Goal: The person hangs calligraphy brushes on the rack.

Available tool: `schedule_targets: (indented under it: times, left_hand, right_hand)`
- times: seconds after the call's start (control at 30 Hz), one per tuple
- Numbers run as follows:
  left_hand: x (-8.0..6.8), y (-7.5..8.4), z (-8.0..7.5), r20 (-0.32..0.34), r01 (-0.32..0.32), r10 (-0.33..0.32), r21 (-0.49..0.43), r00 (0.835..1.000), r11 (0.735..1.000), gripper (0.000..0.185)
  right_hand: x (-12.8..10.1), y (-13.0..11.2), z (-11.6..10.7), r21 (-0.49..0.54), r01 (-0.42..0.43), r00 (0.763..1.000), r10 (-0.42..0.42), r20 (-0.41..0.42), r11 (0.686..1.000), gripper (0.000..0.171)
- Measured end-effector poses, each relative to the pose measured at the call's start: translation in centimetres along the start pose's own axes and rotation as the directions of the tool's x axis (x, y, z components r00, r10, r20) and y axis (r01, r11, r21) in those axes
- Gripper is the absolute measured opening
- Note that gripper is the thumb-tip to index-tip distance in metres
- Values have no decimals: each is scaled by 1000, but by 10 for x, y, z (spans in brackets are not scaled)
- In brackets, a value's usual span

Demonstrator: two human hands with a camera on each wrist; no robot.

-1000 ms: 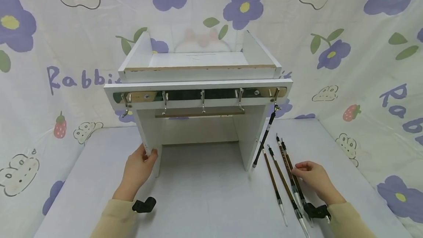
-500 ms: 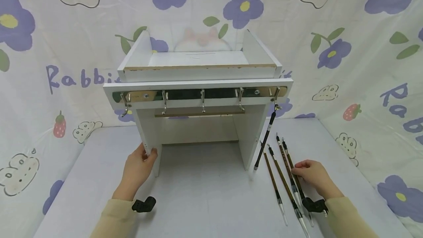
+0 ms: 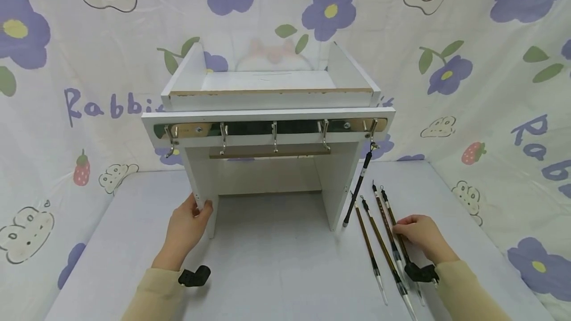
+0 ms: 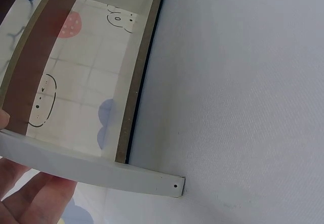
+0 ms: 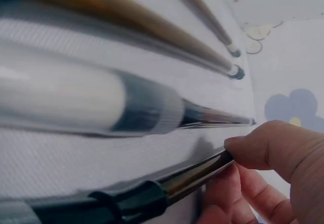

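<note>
A white shelf [image 3: 267, 100] stands upright, with a metal hook rail [image 3: 294, 127] across its front. My left hand [image 3: 185, 229] grips the lower part of its left side panel [image 4: 91, 168], thumb on the inner side and fingers outside. From the rightmost hook hangs a black calligraphy brush [image 3: 358, 189], tip downward. On the right, my right hand [image 3: 424, 236] pinches the handle of the rightmost calligraphy brush [image 5: 195, 177] between thumb and fingers, low over the table. Left of it lie three more brown-handled brushes, one of them close beside the held brush, with a clear-capped tip [image 5: 91, 95].
The other hooks, such as the middle one [image 3: 274, 137], carry nothing. White cloth covers the table [image 3: 276, 271]. A patterned curtain [image 3: 490, 128] closes off the back and right side. Each wrist wears a small black camera [image 3: 195, 276].
My right hand has shifted slightly left among the brushes. The hanging brush has swayed a little at its lower end. My left hand keeps its place on the shelf panel.
</note>
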State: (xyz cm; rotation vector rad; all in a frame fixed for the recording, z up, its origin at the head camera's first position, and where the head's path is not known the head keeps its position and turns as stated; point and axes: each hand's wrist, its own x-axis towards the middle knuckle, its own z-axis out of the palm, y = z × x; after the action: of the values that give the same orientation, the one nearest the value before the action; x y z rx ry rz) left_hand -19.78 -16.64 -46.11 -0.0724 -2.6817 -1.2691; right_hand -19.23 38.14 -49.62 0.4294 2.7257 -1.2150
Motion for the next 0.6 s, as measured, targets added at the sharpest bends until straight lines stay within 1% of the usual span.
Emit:
schedule_targets:
  times: [0.13,0.3,0.47,0.6]
  left_hand:
    - [0,0,-1,3,-2,2,-6,1000,1000,52]
    - [0,-2,0,-4,-5,5,0,1000,1000,52]
    - [1,-3,1,-2,-4,4,3,1000,1000,50]
    - [1,-3,1,-4,-3,3,2,1000,1000,50]
  right_hand:
    - [-2,-4,-6,24,14,1000,-14,-3,1000,34]
    - [-11,-14,-20,114,58,998,-57,-12,992,43]
    - [-27,-30,-39,127,160,987,-155,-47,979,54]
    - [-42,-45,-50,148,241,969,-229,-97,959,54]
